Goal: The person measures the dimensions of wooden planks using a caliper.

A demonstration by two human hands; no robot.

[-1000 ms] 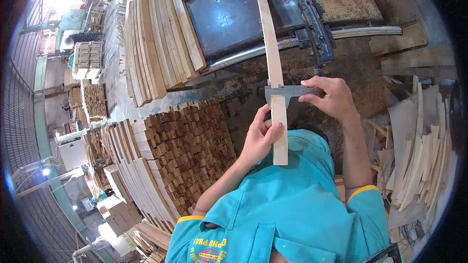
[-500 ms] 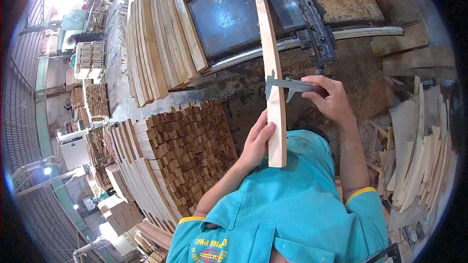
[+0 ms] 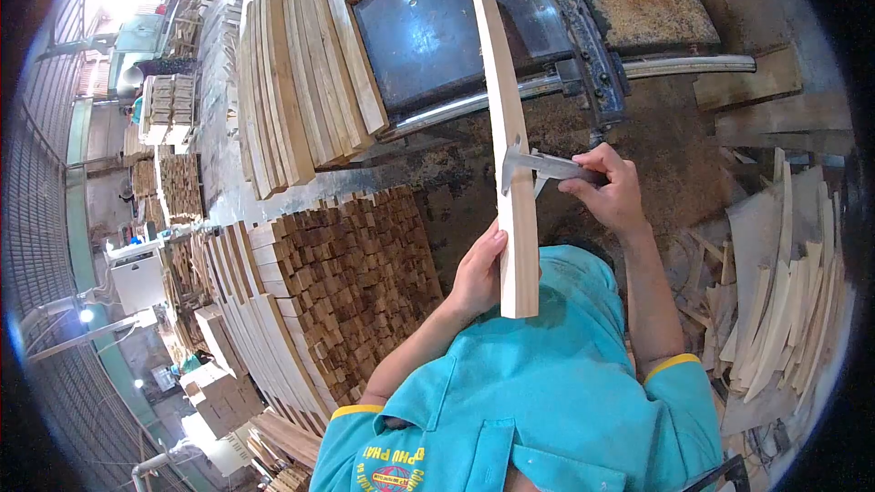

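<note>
As the left fingers [image 3: 493, 244] grip a board [image 3: 519, 255], the right fingers [image 3: 603, 160] clasp calipers [image 3: 552, 167].

Left hand [image 3: 478, 275] low, curled in grip; right hand [image 3: 612, 188] higher, pinching (both forearms [image 3: 653, 296] bare).

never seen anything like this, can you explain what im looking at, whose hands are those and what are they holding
There is no robot here. A camera worn on a person's head looks forward and down, so you see their teal shirt and two bare hands. The left hand grips a long wooden strip near its lower end. The right hand holds a caliper, a measuring tool, placed across the strip. Beyond is a dark, flat machine top, with long boards lying at its left in the picture. Nearer stands a stack of wood; thin wood pieces lie at the right. The curved, dark edges come from the wide lens.
</note>
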